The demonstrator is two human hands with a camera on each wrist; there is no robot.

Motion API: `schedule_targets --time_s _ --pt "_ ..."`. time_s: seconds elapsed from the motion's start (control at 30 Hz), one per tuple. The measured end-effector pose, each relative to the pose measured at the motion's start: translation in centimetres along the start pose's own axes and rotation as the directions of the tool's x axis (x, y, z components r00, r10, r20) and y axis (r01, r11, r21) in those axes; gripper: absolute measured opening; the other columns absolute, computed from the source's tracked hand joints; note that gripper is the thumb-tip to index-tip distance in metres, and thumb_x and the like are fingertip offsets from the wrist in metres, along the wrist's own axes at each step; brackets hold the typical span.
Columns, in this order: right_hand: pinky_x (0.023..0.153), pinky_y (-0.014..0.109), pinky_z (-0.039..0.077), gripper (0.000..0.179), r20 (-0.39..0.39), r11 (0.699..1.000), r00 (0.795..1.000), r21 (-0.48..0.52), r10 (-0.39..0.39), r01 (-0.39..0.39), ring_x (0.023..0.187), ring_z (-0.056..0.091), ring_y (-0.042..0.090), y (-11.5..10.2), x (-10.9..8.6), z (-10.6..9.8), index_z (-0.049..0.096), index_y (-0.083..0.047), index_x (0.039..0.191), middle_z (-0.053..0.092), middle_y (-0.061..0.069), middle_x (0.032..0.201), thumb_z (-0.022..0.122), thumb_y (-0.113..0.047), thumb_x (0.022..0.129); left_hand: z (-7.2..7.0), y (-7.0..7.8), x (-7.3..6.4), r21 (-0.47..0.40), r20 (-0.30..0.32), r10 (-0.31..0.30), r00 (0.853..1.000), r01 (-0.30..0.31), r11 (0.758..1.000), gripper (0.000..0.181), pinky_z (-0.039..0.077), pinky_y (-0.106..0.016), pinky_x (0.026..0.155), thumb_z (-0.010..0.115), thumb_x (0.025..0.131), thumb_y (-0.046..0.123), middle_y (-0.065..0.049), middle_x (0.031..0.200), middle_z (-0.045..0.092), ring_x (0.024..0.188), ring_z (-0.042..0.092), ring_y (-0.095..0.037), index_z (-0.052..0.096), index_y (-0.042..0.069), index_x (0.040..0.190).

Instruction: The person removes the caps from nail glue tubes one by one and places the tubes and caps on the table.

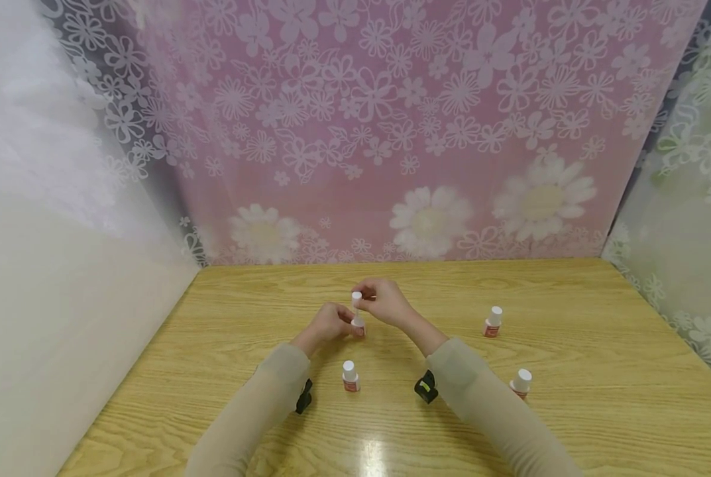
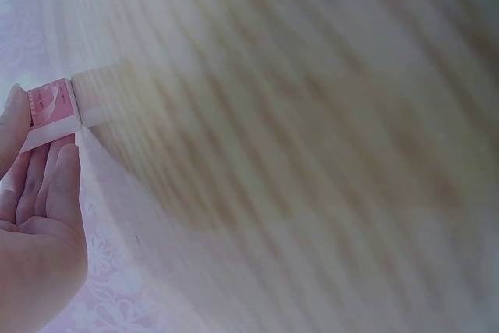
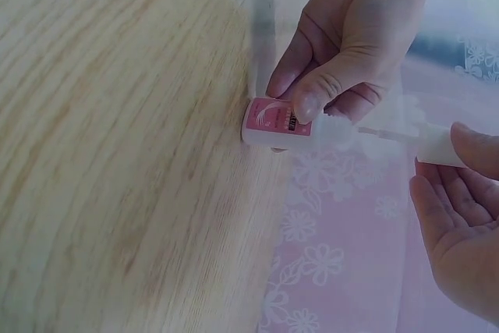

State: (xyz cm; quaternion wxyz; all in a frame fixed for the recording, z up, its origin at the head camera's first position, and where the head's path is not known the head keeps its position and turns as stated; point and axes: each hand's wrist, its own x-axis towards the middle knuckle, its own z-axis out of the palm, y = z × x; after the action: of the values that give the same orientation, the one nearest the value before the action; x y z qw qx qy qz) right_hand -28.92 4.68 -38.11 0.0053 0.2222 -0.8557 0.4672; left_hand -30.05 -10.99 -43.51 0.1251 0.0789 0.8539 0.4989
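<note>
My left hand [image 1: 331, 322] grips a small white bottle [image 3: 273, 124] by its body, thumb against the pink-red label. The bottle stands upright with its base at the wooden table. My right hand [image 1: 386, 302] pinches a white cap [image 3: 438, 146] between thumb and fingers, above the bottle. From the cap a thin applicator stem [image 3: 387, 134] runs down to the bottle's neck, its tip right at the opening. In the left wrist view the bottle's label [image 2: 53, 104] shows at the left edge, between thumb and fingers; the right hand is out of that view.
Three similar white-capped bottles stand on the table [image 1: 242, 331]: one in front [image 1: 350, 377], one at the right [image 1: 492, 322], and one beside the right sleeve [image 1: 520, 381], partly hidden. Black devices [image 1: 426, 387] show by both forearms. A pink floral curtain [image 1: 361, 132] hangs behind.
</note>
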Motion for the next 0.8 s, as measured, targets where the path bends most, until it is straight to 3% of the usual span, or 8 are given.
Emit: schedule_targets --time_s 0.33,0.8 --pt "0.076 0.032 0.046 0.017 -0.004 1.0 1.0 -0.002 -0.018 0.018 0.087 0.059 0.02 0.11 -0.1 0.0 0.064 -0.001 0.097 0.062 0.005 0.087 0.064 -0.003 0.08 0.02 -0.06 -0.01 0.015 -0.001 0.0 1.0 0.0 1.0 0.019 0.039 -0.022 0.059 0.078 0.065 0.012 -0.001 0.069 0.062 0.067 0.049 -0.011 0.067 0.001 0.076" --pt "0.077 0.032 0.046 0.019 0.002 1.0 1.0 -0.011 0.013 -0.013 0.09 0.058 0.021 0.01 -0.33 -0.25 0.063 -0.002 0.1 0.061 0.006 0.091 0.063 -0.004 0.081 0.1 -0.35 0.32 0.014 -0.008 0.003 1.0 -0.003 1.0 0.02 0.04 -0.023 0.059 0.079 0.064 0.012 -0.001 0.068 0.062 0.066 0.05 -0.01 0.068 0.0 0.076"
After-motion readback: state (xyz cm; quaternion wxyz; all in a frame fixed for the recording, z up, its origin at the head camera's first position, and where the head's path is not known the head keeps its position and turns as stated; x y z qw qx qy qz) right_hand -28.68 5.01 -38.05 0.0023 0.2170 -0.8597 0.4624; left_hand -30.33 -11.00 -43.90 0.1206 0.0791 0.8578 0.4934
